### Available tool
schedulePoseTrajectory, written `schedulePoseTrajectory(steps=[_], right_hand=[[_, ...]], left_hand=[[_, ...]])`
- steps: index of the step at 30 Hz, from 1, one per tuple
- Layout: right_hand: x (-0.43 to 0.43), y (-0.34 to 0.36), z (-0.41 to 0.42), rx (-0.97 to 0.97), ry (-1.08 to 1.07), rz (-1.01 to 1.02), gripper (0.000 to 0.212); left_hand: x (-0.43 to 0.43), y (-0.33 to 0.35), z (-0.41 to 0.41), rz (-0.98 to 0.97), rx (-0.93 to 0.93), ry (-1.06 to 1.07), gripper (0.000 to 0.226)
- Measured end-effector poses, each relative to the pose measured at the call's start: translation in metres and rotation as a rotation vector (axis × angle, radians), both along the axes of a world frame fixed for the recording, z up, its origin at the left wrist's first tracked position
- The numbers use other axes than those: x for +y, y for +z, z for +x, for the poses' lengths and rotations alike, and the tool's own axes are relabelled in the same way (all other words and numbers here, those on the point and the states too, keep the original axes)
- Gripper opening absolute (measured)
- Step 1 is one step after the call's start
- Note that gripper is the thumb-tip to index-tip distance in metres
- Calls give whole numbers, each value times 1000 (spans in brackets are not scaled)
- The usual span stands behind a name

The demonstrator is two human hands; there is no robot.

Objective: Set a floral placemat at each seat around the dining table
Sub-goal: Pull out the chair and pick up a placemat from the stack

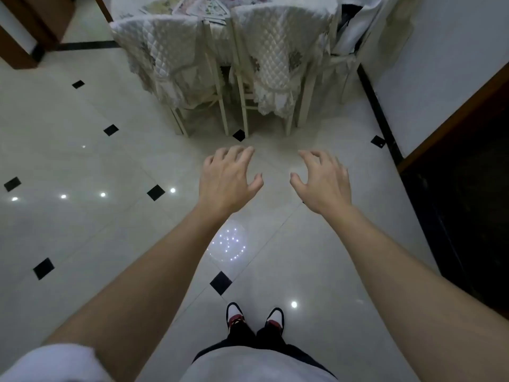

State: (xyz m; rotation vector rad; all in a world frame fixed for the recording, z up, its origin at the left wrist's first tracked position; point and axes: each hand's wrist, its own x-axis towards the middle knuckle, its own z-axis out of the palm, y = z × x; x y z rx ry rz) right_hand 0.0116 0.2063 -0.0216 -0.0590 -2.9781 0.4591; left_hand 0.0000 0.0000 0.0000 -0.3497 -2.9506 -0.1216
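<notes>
1. Floor (pixel 82 166) fills nearly everything here, pale glossy tiles with small black diamonds, ceiling lights glinting off them, a dark doorway off to the right.
2. Far ahead sits the dining table (pixel 124 6) under a pale cloth, only its near edge showing at the top.
3. Two chairs (pixel 176 56) in quilted white covers are pushed in against the table's near side, backs toward the person.
4. Placemats (pixel 203 6), the floral ones, lie on the tabletop beyond the chair backs, overlapping at angles like a loose pile rather than laid out seat by seat. How many there are I cannot tell, and their long edges are not clear from here.
5. Left hand (pixel 228 180) is stretched forward over the floor, fingers spread and loosely curled, holding nothing.
6. Right hand (pixel 325 183) mirrors it just to the right, also relaxed and empty, the two hands level and near each other.
7. Here's what matters: the mats lie straight ahead and well beyond both sets of fingertips, with the chairs in between. They sit slightly left of centre, so I'd judge the left hand marginally nearer. Neither hand can reach until the person steps closer to the table.
</notes>
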Motion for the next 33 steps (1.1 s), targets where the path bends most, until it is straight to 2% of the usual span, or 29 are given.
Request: schedulePoseTrajectory(steps=[7,15,33], right_hand=[[6,2,-19,6,20,5,55],[-4,2,-73,16,67,1,55],[-41,4,-339,16,62,47,51]], left_hand=[[5,4,-7,-1,59,3,59],[-3,-2,-55,-19,82,30,60],[-50,-5,-339,49,51,32,61]])
